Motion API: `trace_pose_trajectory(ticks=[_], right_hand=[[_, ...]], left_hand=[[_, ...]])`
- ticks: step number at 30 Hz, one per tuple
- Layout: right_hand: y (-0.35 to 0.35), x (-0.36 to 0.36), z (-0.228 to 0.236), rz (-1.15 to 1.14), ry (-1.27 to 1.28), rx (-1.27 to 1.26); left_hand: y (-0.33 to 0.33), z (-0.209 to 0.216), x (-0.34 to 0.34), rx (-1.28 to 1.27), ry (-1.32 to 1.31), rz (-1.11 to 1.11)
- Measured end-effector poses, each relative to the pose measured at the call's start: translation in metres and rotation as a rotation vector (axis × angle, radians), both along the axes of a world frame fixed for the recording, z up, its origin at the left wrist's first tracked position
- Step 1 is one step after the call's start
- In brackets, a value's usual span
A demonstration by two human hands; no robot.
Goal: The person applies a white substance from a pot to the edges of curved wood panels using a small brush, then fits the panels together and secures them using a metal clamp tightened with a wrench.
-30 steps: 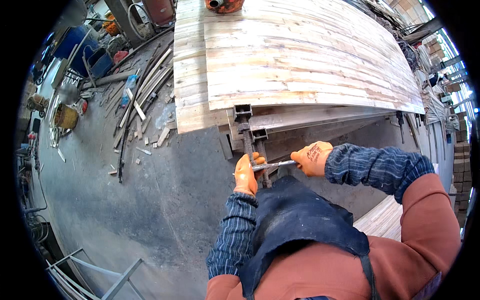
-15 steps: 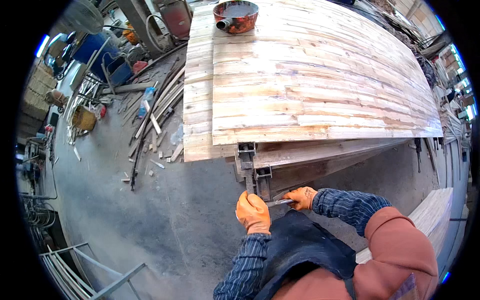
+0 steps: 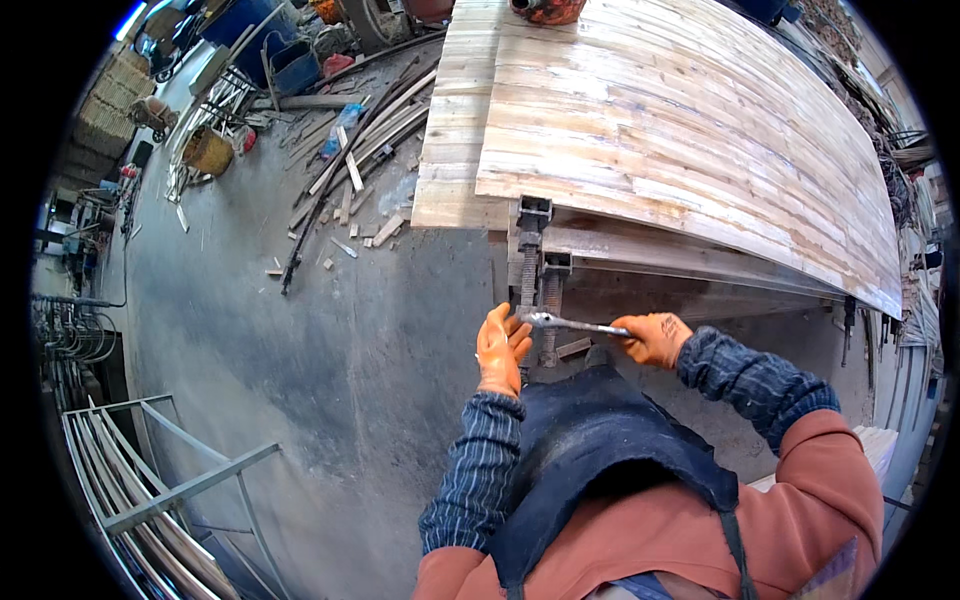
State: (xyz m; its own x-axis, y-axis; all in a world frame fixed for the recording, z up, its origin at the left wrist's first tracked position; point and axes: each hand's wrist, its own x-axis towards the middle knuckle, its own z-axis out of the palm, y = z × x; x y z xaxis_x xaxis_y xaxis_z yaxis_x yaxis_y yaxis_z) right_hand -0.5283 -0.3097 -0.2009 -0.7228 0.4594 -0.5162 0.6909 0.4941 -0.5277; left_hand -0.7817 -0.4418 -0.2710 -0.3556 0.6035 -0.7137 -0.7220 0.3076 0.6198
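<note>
My right hand [image 3: 655,340], in an orange glove, is closed around the handle of a metal ratchet wrench [image 3: 585,326]. The wrench lies nearly level, its head at the lower end of a threaded clamp screw [image 3: 529,268]. Beside that head my left hand [image 3: 503,350], also gloved in orange, has its fingers raised and apart; whether they touch the wrench is unclear. A second clamp screw [image 3: 551,292] stands just right of the first. Both clamps sit at the near edge of a large panel of joined wood strips [image 3: 690,150].
A red-and-black pan [image 3: 548,10] rests on the panel's far side. Wood strips and offcuts [image 3: 345,185] litter the floor at left, near a yellowish bucket [image 3: 207,152]. A metal rack [image 3: 190,487] holding long curved strips stands at lower left. More clamps [image 3: 849,318] hang at right.
The view has shifted, so the panel sits higher. My right hand has moved right and away from my left, with the wrench handle swung out. My left hand's fingers have come apart.
</note>
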Motion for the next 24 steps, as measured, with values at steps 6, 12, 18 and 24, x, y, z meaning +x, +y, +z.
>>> trace_pose_trajectory(ticks=[6, 12, 18, 24], right_hand=[[0.009, -0.066, 0.107, 0.129, -0.455, 0.117], [0.010, -0.093, 0.142, 0.150, -0.624, 0.202], [0.006, -0.129, 0.134, 0.211, -0.673, 0.192], [0.013, -0.115, 0.119, 0.165, -0.617, 0.166]], left_hand=[[0.006, -0.007, -0.015, 0.066, -0.185, -0.151], [0.013, -0.008, -0.022, 0.040, -0.265, -0.212], [0.019, -0.008, -0.027, 0.045, -0.335, -0.199], [0.037, -0.011, -0.022, -0.018, -0.448, -0.199]])
